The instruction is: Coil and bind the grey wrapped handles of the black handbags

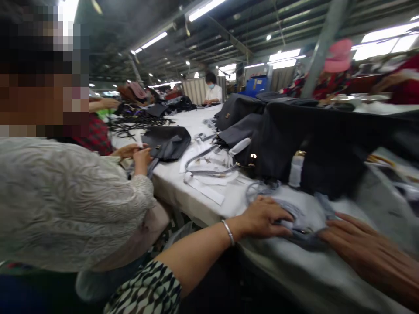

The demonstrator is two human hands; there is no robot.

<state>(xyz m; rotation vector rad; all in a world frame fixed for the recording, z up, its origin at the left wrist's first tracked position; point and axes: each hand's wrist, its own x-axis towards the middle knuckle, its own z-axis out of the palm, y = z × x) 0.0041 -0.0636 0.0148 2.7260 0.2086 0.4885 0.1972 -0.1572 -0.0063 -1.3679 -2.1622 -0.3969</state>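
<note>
My left hand point(266, 216), with a silver bangle at the wrist, has its fingers closed on a grey bag strap point(296, 211) at the table's front edge. The strap lies in a loop and looks wrapped in clear plastic; a small gold-coloured metal piece shows near its lower end. On the other side of the loop my right hand point(369, 248) grips the same strap between thumb and fingers, slightly blurred. Just behind my hands stands a large black bag point(314, 148) with a gold-coloured fitting and a white-wrapped tab point(296, 170).
More black bags point(240, 111) stand behind on the white-covered table point(196, 196). Another wrapped strap point(209, 152) and white strips point(206, 189) lie left of my hands. Close on my left, a co-worker in a pale patterned top point(65, 200) handles a black bag point(168, 141).
</note>
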